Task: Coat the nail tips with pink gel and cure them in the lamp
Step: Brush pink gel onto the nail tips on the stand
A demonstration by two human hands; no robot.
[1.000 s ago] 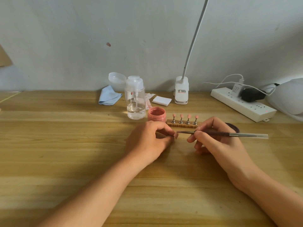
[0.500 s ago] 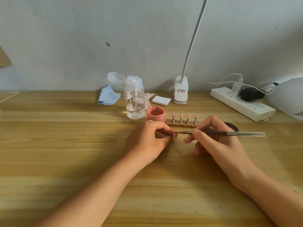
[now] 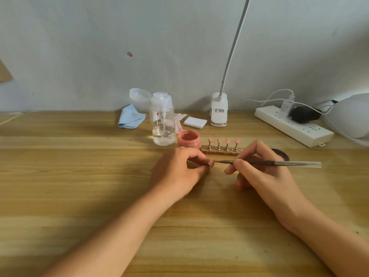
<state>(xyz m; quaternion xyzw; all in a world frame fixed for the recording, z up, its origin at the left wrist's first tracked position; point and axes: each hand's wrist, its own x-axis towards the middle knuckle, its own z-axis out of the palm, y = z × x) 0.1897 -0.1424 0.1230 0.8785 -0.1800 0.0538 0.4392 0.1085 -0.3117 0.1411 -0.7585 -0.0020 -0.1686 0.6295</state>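
The left hand (image 3: 177,170), fingers curled, pinched what appeared to be a nail tip (image 3: 211,163) low over the table (image 3: 79,176). The right hand (image 3: 263,176) gripped the brush (image 3: 279,163), its point at that tip. The jar (image 3: 188,139) and the rack (image 3: 220,153) of four pink tips stood just behind.

A head-worn camera is looking forward and down across the desk (image 3: 60,176), from close over its near edge toward the wall (image 3: 79,47).
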